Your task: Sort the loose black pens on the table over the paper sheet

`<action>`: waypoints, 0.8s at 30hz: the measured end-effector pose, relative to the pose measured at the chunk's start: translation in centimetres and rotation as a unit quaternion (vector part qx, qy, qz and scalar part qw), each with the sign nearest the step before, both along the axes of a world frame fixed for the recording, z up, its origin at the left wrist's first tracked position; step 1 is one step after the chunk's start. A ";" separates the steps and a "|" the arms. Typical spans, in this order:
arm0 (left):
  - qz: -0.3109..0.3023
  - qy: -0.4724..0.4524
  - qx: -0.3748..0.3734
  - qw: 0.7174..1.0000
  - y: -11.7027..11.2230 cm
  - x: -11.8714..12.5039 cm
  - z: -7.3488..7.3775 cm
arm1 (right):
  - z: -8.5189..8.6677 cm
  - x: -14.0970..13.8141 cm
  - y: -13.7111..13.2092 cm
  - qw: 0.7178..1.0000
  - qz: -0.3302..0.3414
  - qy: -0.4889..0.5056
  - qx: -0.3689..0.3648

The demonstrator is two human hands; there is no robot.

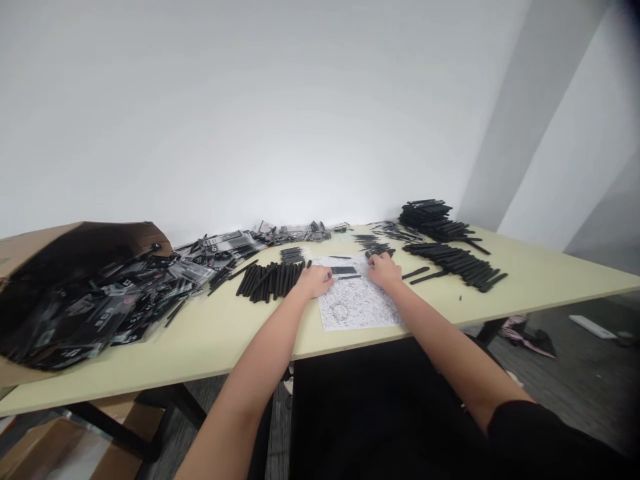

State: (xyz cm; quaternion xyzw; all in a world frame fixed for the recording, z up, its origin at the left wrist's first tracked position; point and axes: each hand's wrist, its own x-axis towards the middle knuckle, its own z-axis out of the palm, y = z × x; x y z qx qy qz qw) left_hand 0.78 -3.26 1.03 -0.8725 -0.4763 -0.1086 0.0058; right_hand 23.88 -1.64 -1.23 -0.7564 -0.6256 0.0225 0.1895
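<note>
My left hand (315,281) lies at the left edge of a printed sheet of paper (356,303), its fingertips close to a small group of thin black sticks (344,271) on the sheet. My right hand (384,270) is at the sheet's far right corner, beside a small bunch of black sticks (377,251). Whether either hand grips a stick is hidden by the fingers. A tight row of black sticks (270,280) lies left of my left hand, and a long heap of them (455,265) lies right of my right hand.
An open cardboard box (85,243) lies tipped at the table's left, spilling many black packaged items (125,300) onto the pale tabletop (210,340). More packets (265,237) line the far edge against a white wall. Another stack of black sticks (430,220) sits far right.
</note>
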 end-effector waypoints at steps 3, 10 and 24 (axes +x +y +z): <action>0.000 0.000 0.000 1.000 -0.2 0.1 0.1 | -0.1 0.0 0.0 1.000 -0.001 -0.007 0.002; 0.010 0.005 -0.010 1.000 0.0 0.2 0.0 | -0.3 0.2 0.2 1.000 -0.001 -0.016 0.006; 0.002 0.000 -0.007 1.000 -0.1 0.1 0.2 | -0.6 0.0 0.5 0.999 -0.029 0.001 0.017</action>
